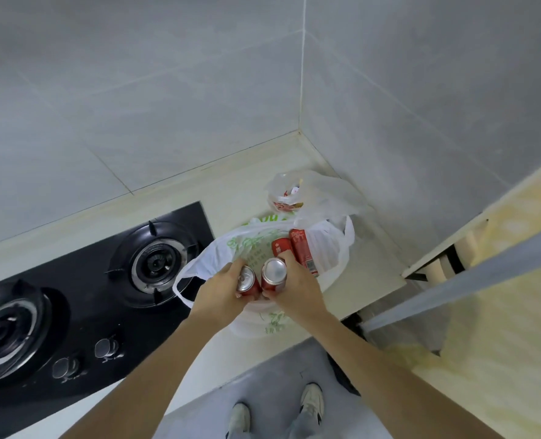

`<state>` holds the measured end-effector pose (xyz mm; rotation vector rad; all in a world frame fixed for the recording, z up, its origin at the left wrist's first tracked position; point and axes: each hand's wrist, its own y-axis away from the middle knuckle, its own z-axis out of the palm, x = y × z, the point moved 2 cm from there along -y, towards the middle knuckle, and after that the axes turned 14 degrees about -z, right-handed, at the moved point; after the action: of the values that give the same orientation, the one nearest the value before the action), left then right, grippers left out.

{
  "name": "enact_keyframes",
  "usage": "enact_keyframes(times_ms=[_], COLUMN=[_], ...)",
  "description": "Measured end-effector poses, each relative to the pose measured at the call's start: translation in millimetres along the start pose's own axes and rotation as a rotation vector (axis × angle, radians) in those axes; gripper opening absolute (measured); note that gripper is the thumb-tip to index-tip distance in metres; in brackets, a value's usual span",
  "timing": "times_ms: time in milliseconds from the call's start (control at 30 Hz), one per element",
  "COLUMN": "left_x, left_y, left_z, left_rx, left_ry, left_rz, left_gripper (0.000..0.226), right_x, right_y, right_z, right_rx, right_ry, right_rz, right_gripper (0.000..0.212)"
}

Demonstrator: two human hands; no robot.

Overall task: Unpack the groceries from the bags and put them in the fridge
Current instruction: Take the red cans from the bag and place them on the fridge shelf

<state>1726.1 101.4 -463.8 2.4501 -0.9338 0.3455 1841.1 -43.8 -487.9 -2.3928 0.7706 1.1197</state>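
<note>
At the far left, the black gas hob [72, 312] is set into your pale tabletop [231, 198], its two burners side by side and the knobs along its near edge. Just right of the hob sits the white plastic bag [329, 248] with green print, its mouth spread open and one handle loop hanging toward the hob. Your left hand [221, 296] is over the open bag, its fingers clenched around a red can [247, 282] that stands with its silver top facing up. Touching it on the right is a second red can [273, 275], also end up, and your right hand [294, 291] is wrapped around that one, fingertips curled over its far side. Both cans are over the bag's mouth, side by side between your hands. Deeper in the bag, just beyond your right hand's fingers, two more red cans [300, 248] lie on their sides. Behind the white bag, in the corner where the tiled walls meet, a smaller clear plastic bag [319, 191] holds something red and white that you cannot make out. Below, your shoes [311, 403] stand on the grey floor.
</note>
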Motion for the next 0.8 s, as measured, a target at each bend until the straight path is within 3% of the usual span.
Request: enact_keyframes(times_ms=[167, 400, 600, 800], left_x=[25.0, 70.1, 135.7, 222.1], left_y=[17.2, 55.3, 108.0, 190.3], left_z=[-50.6, -111.7, -132.6, -109.4], left_rx=[0.047, 0.035, -0.043, -0.167], left_ry=[0.039, 0.137, 0.172, 0.153], left_rz=[0.145, 0.453, 0.714, 1.002], left_gripper=[0.054, 0.067, 0.068, 0.068], right_x=[-35.5, -100.4, -150.6, -172.0], right_y=[11.7, 56.9, 136.8, 263.2], right_z=[-46.1, -110.0, -159.9, -206.3], right_rx=[0.206, 0.493, 0.732, 1.123], right_ry=[-0.202, -0.303, -0.361, -0.455], right_rz=[0.008, 0.083, 0.170, 0.263], right_gripper=[0.066, 0.080, 0.056, 0.032])
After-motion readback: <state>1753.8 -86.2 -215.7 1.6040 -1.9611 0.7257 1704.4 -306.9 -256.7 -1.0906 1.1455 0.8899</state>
